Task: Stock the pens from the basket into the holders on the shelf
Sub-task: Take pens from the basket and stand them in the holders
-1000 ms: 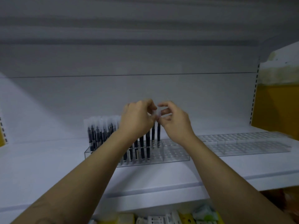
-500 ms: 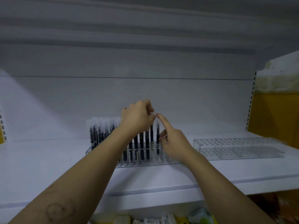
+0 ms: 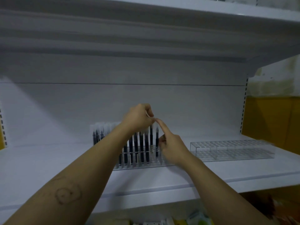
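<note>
Pens (image 3: 136, 144) in left holder (image 3: 146, 164), right holder (image 3: 232, 151) beside, on shelf (image 3: 48, 159).

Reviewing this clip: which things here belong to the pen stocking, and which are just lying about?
Job:
dark pens with clear caps
clear plastic holder they stand in
empty clear plastic holder
left hand, gripping a pen
right hand
white shelf

Lying about:
coloured packets on the lower shelf
yellow side panel

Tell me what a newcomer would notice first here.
Two hands meet at mid-shelf: the left hand pinches the top of a dark pen over the partly filled clear holder, while the right hand points its index finger at the pen tops. To the right sits an empty clear holder.
</note>
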Demonstrator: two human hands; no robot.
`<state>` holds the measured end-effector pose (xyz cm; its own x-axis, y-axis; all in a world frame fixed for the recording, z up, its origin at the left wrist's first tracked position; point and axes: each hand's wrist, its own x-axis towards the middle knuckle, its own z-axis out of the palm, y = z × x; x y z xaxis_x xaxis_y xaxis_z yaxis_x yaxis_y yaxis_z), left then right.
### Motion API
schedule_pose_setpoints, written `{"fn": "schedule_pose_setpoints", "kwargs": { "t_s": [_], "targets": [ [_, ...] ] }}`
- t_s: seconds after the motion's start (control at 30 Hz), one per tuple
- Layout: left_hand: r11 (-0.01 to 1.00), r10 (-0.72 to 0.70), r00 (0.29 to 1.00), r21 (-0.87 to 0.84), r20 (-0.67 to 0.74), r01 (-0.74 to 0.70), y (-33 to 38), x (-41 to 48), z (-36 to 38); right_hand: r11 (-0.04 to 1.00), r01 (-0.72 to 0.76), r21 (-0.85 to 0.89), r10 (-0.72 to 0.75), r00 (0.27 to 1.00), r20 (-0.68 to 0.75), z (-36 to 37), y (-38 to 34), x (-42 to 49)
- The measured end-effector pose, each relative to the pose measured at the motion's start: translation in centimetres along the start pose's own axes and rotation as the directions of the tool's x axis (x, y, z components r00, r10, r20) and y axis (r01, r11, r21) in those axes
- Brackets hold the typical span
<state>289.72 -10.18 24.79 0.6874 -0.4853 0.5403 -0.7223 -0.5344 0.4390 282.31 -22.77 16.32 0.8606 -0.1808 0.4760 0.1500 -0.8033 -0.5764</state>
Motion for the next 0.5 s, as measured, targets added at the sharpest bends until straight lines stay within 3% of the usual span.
{"fn": "schedule_pose_setpoints", "kwargs": {
  "t_s": [0.33,0.5],
  "targets": [
    [0.999,-0.023,0.995,0.031,0.101,0.020,0.1,-0.2,0.4,0.998,-0.046,-0.032,0.046,0.999,-0.026,0.6,-0.4,-0.6],
    [0.966,0.010,0.995,0.256,0.101,-0.036,-0.3,-0.9,0.0,0.999,-0.037,-0.039,0.037,0.999,0.011,0.0,-0.2,-0.6]
  ]
}}
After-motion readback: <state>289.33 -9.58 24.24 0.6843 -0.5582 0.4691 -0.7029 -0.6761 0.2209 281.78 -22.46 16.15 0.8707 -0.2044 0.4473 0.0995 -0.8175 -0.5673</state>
